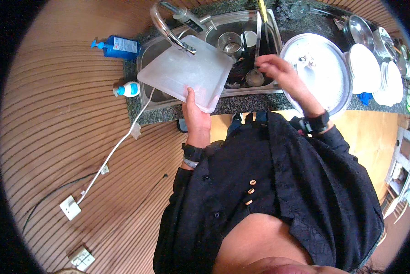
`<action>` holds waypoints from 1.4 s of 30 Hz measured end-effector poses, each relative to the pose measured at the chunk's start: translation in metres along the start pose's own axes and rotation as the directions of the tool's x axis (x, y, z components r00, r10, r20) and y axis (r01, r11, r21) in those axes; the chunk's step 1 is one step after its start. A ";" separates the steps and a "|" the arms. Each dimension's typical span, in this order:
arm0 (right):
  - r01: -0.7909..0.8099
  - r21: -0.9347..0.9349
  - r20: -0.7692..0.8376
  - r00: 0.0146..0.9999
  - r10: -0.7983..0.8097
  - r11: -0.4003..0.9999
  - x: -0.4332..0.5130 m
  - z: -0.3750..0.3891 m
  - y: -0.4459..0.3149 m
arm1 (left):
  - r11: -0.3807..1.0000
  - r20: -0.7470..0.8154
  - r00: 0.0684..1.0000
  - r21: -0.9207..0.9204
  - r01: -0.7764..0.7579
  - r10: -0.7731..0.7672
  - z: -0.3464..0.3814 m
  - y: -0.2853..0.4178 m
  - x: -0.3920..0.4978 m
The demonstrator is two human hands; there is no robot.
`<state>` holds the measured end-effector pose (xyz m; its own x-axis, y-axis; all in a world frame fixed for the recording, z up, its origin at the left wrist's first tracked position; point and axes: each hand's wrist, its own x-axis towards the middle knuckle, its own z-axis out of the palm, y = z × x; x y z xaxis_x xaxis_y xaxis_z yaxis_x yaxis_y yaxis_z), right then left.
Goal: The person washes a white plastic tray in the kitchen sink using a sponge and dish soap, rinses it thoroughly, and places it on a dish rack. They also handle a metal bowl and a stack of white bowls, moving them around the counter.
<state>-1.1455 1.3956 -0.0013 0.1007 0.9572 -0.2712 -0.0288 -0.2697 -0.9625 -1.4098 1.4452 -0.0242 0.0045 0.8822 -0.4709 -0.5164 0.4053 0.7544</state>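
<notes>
My left hand (196, 118) grips the near edge of a translucent plastic lid or shallow tray (194, 70), thumb on top. This piece is tilted over the left basin of the steel sink (177, 101), beneath the chrome faucet (167, 30). Slightly blurred, my right hand (277, 68) hangs over the right edge of the sink, fingers curled. Its fingertips overlap the handle of a metal ladle (255, 78) in the right basin; whether they touch it is unclear. Behind the ladle are a clear container (230, 44) and a white cup or bowl (249, 38).
A large round basin of suds (328, 82) sits right of the sink. Farther right are stacked white plates (364, 68) and a metal bowl (359, 32). A blue pump bottle (122, 47) and a white-and-blue bottle (129, 89) stand left. A white cable (122, 137) runs along the wall.
</notes>
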 end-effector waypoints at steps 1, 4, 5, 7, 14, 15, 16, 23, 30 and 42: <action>0.042 -0.143 0.093 0.995 -0.028 0.989 0.005 0.013 0.006 | 0.999 -0.013 0.999 0.000 -0.034 0.034 0.001 -0.001 -0.002; 0.347 -0.061 0.380 0.875 -0.300 0.936 0.003 0.055 0.018 | 0.999 -0.036 0.999 -0.046 -0.025 0.024 0.003 0.002 -0.004; 0.480 -0.049 0.471 0.784 -0.404 0.876 0.002 0.064 0.020 | 0.999 -0.038 0.999 -0.044 -0.014 0.012 0.004 0.006 -0.005; 0.554 -0.057 0.604 0.681 -0.413 0.830 0.004 0.076 0.024 | 1.000 -0.090 0.996 -0.023 0.013 -0.015 0.006 0.016 -0.006; 0.656 -0.495 0.352 0.751 -0.559 0.570 0.042 0.075 0.071 | 0.979 -0.023 0.988 -0.140 0.146 -0.151 0.001 0.078 -0.028; 0.650 -0.531 0.299 0.744 -0.597 0.544 0.048 0.074 0.079 | 0.977 0.015 0.988 -0.146 0.153 -0.153 -0.003 0.083 -0.034; 0.578 -0.554 0.260 0.804 -0.535 0.599 0.054 0.073 0.086 | 0.974 0.032 0.986 -0.156 0.165 -0.162 -0.008 0.086 -0.039; 0.171 -0.400 0.013 0.983 -0.181 0.901 0.087 0.106 0.077 | 0.996 -0.009 0.997 -0.048 0.078 -0.079 -0.044 0.073 -0.056; -0.311 0.257 0.073 0.950 0.303 0.915 0.104 0.136 0.048 | 0.988 0.013 0.992 -0.082 0.129 -0.128 -0.051 0.063 -0.049; -0.430 0.389 0.220 0.902 0.371 0.815 0.222 0.029 0.039 | 0.979 0.009 0.984 -0.101 0.176 -0.176 -0.045 0.074 -0.052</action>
<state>-1.1532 1.6011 -0.0993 -0.1386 0.7863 -0.6021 -0.4534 -0.5909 -0.6673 -1.4868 1.4187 0.0348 0.1027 0.7992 -0.5923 -0.5912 0.5278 0.6098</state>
